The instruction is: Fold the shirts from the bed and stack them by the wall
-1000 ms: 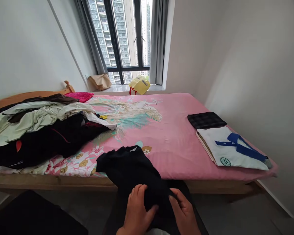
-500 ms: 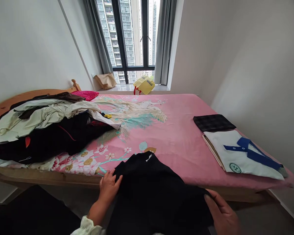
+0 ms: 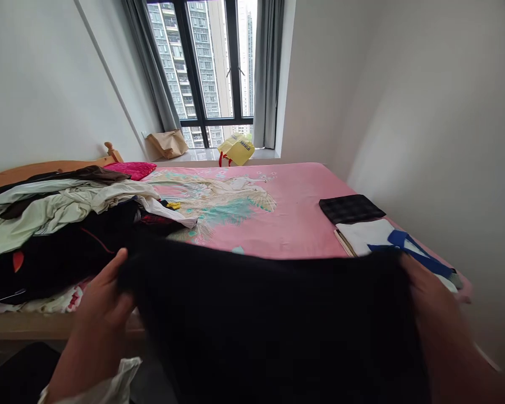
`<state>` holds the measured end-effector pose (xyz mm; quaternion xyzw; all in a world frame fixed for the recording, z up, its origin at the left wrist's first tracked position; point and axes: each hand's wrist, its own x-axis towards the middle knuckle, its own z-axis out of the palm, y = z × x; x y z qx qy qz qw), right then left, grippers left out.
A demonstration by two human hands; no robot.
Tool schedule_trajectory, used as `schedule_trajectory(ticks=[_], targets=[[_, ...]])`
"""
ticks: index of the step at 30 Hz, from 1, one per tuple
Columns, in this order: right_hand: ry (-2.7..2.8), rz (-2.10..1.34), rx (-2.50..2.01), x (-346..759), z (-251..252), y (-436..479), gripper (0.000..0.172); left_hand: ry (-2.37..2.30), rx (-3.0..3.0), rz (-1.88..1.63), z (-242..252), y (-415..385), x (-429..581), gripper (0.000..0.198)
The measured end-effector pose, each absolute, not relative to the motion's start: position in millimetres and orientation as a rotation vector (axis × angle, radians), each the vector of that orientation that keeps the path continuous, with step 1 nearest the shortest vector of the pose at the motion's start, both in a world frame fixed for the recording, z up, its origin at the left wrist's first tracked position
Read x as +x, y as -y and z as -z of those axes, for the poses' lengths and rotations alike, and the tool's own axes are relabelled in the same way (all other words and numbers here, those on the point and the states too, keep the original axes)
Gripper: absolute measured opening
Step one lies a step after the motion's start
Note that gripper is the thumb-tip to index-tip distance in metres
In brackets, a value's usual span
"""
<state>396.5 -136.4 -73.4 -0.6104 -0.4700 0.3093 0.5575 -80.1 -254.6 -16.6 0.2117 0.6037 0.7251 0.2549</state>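
Note:
A black garment (image 3: 269, 320) is stretched wide in front of me, lifted above the near edge of the bed. My left hand (image 3: 101, 303) grips its left edge with the fingers closed behind the cloth. My right hand (image 3: 433, 303) grips its right edge, blurred by motion. The garment hides the front strip of the pink floral bedsheet (image 3: 286, 219).
A heap of black, cream and brown clothes (image 3: 63, 224) covers the bed's left side. A folded white shirt with blue collar (image 3: 387, 238) and a folded dark checked cloth (image 3: 351, 207) lie at the right. A yellow bag (image 3: 238, 148) and brown paper bag (image 3: 168, 143) sit on the windowsill.
The black garment lay bunched at the bed's edge. My hands moved apart to its two sides and lifted it, spreading it wide.

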Motion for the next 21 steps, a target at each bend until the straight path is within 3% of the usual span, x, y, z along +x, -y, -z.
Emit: schedule_trajectory(ticks=[5,8,11,15,21], targets=[[0.695,-1.211,-1.077,360.6,77.2,80.2,0.025,-1.448,0.344,-1.926,46.5,202.1,-85.8,0.017],[0.534,-1.350,-1.021,366.5,131.8,86.9,0.026,-1.550,0.442,-1.835,101.6,220.5,-79.7,0.026],[0.429,-1.434,-1.197,372.3,197.3,125.5,0.034,-1.802,0.487,-1.540,165.4,257.0,-58.5,0.049],[0.554,-1.540,-1.460,346.5,254.8,188.2,0.046,-1.845,0.641,-1.297,227.3,289.7,-17.7,0.051],[0.987,-1.843,-1.425,267.2,271.7,243.6,0.039,-1.743,0.303,-1.216,256.3,267.3,24.3,0.060]])
